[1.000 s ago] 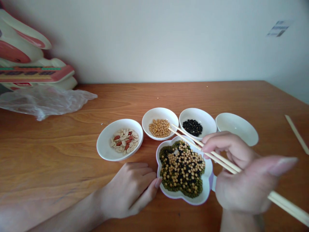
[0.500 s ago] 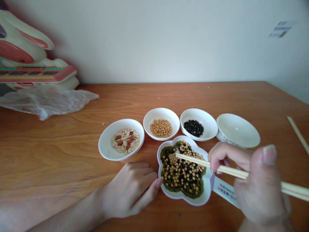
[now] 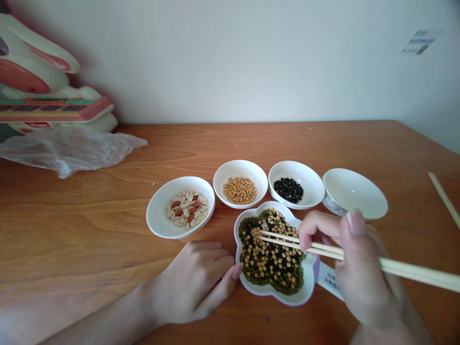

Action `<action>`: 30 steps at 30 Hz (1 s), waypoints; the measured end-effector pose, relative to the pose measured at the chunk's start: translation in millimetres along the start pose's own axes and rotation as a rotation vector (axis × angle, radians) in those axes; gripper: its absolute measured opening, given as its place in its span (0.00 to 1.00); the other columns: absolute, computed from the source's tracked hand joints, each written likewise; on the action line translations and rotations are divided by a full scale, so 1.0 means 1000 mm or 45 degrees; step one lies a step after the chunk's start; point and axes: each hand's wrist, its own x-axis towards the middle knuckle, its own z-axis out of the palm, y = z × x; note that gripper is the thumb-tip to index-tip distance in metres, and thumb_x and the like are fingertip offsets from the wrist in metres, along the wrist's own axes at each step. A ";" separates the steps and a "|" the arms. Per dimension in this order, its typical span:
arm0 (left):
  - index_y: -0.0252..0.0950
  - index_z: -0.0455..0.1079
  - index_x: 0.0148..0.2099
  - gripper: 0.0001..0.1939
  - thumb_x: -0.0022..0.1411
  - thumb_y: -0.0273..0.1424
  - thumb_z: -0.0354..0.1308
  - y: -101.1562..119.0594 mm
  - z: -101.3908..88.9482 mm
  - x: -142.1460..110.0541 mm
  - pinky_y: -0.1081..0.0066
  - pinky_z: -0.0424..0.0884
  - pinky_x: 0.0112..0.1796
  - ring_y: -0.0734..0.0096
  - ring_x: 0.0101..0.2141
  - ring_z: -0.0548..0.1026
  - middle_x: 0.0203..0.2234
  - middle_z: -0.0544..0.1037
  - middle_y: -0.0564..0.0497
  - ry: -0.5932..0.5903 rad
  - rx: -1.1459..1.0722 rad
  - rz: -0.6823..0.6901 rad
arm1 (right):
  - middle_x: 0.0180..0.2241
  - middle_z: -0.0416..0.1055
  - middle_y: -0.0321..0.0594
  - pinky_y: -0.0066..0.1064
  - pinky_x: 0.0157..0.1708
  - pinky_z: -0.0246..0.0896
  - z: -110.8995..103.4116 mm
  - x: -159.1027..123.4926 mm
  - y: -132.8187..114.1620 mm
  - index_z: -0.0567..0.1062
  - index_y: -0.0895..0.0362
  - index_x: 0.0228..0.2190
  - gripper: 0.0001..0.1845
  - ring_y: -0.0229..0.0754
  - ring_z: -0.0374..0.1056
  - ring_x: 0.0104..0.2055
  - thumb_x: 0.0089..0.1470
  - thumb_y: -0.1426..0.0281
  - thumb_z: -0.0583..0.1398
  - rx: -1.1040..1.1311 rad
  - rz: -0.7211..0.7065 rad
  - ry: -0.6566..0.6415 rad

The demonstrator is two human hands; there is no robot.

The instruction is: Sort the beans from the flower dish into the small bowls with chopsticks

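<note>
My right hand grips a pair of wooden chopsticks, whose tips rest among the mixed yellow, black and green beans in a white flower-shaped dish. My left hand lies loosely curled on the table, its thumb touching the dish's left rim. Behind the dish stands a row of white bowls: one with peanuts and pale seeds, one with yellow beans, one with black beans and one with nothing in it.
The wooden table runs to a white wall. A crumpled clear plastic bag and a white-and-red object sit at the far left. A loose wooden stick lies at the right edge. A printed label peeks out beside the dish.
My right hand has come down and towards me, bringing the chopstick tips from above the yellow and black bean bowls into the mixed beans. The left hand has stayed put.
</note>
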 end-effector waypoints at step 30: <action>0.38 0.65 0.34 0.19 0.82 0.28 0.43 0.000 0.000 0.000 0.65 0.61 0.32 0.67 0.28 0.71 0.28 0.76 0.51 0.005 0.008 -0.001 | 0.21 0.68 0.38 0.35 0.25 0.56 -0.001 -0.001 0.006 0.74 0.52 0.24 0.42 0.42 0.65 0.24 0.73 0.41 0.39 0.048 0.026 0.030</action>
